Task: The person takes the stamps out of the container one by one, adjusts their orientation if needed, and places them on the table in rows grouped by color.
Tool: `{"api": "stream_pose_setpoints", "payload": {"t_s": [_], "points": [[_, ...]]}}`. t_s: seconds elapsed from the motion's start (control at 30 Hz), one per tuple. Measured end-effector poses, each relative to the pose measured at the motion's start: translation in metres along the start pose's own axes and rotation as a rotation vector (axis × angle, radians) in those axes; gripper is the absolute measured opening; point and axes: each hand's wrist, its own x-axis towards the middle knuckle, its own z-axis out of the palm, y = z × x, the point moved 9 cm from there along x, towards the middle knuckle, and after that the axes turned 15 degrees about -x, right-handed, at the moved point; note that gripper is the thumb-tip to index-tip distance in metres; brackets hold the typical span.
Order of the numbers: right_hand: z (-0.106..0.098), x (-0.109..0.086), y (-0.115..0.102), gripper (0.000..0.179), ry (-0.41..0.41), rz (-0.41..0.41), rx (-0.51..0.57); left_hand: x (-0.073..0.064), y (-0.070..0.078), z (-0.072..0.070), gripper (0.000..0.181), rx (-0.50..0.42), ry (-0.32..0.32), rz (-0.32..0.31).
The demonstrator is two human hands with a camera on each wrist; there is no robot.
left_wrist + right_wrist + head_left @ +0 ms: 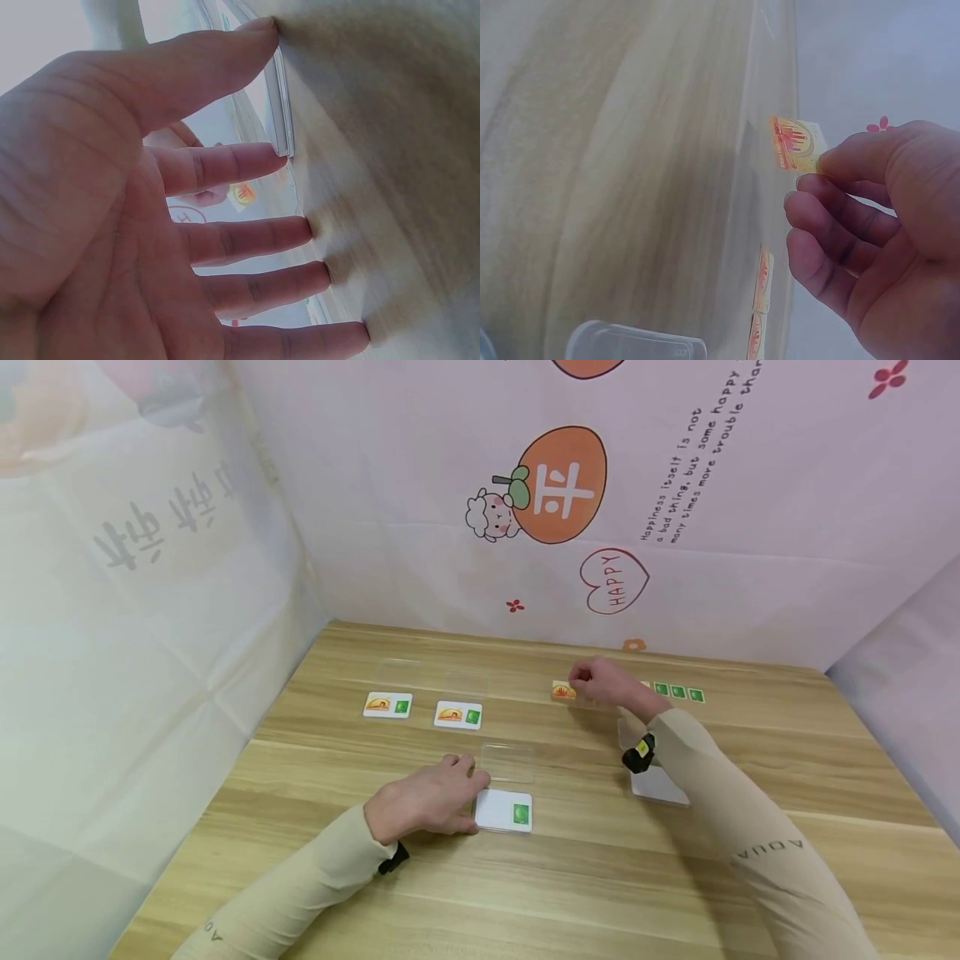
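My right hand (606, 681) pinches a small orange-and-yellow stamp-like piece (796, 144) between thumb and index finger, and its other fingers curl in toward the palm. In the right wrist view, two similar orange pieces (762, 279) lie on the table below that hand. At the front, my left hand (431, 795) is spread, its fingers fairly straight. Its thumb and index finger touch the left side of an opened clear plastic case, which holds a white card (498, 810) bearing a green square at its right. The other left fingertips rest on the wooden table.
Two finished-looking white cards, each with an orange and a green picture, lie in opened clear cases at left (387, 704) and centre-left (458, 715). Several green squares (678, 692) line the back right. Another white card (658, 785) is partly behind my right arm. A printed cloth (420, 560) hangs behind.
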Motion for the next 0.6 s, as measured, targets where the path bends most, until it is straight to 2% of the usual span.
{"api": "stream_pose_setpoints", "payload": {"t_s": [0.33, 0.6], "points": [[0.005, 0.009, 0.007, 0.015, -0.008, 0.007, -0.011, 0.0, 0.0, -0.001, 0.054, 0.013, 0.003, 0.001], [-0.001, 0.019, 0.008, 0.017, 0.043, -0.03, -0.081, -0.001, -0.001, -0.001, 0.054, 0.017, 0.007, 0.003]]}}
